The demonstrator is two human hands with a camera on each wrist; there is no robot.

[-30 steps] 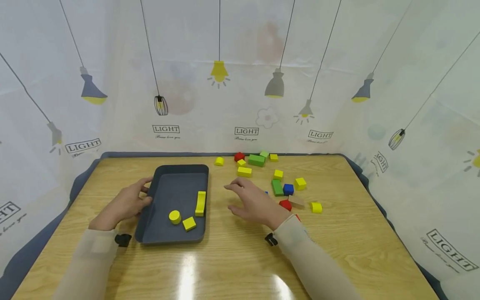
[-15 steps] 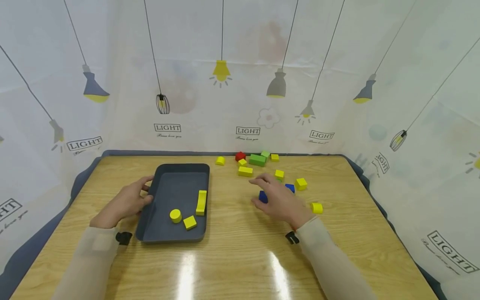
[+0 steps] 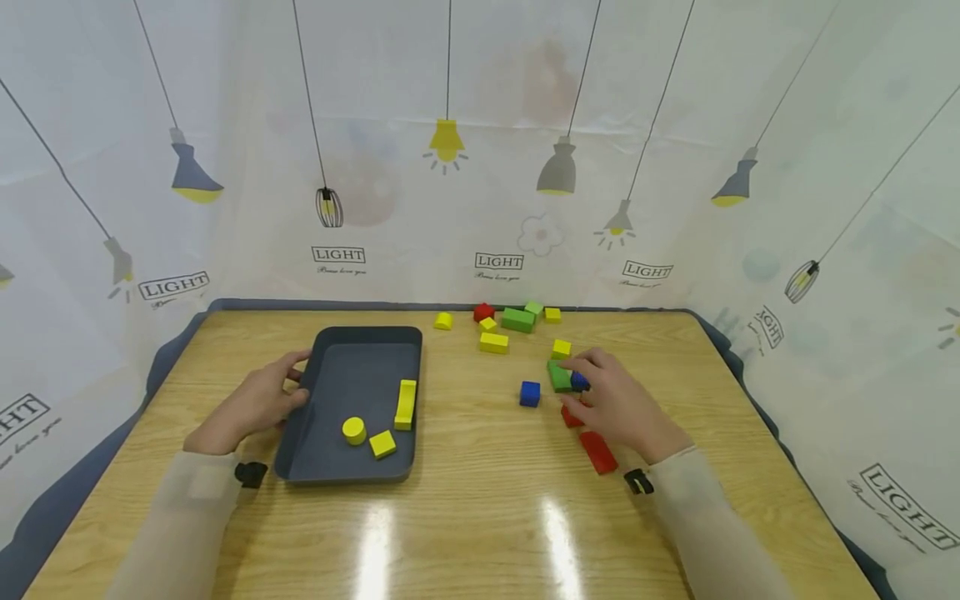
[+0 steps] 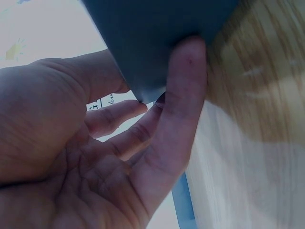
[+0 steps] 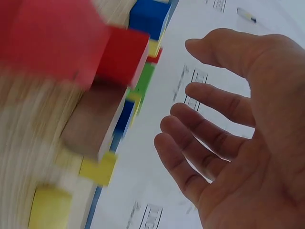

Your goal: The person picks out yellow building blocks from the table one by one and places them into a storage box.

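Main risk: knocked neighbours. The right hand (image 3: 622, 408) hangs over a tight cluster, so a careless pinch could shove the green rectangular wooden-looking block (image 3: 557, 379) or the blue painted cube (image 3: 580, 382) just beside it; the palm hides part of the group, so mispicks are likely too. Second risk: the left hand (image 3: 258, 404) only rests on the outer left wall of the dark grey, plastic-looking rectangular tray (image 3: 352, 358); a push could slide it and topple the upright yellow cylinder (image 3: 354, 431) inside.

Right grip: released, fingers bent loosely, nothing in it. Left grip: relaxed against the tray, not clenched.

Looks: tray is shallow, matte, rounded corners, on the counter (image 3: 465, 517) left of the blocks. Green block is flat-faced, glossy, lying by the right fingertips. Red rectangular block (image 3: 598, 452) lies slanted, nearer the person. Bare-wood block (image 5: 93, 119) blurred in right wrist view.
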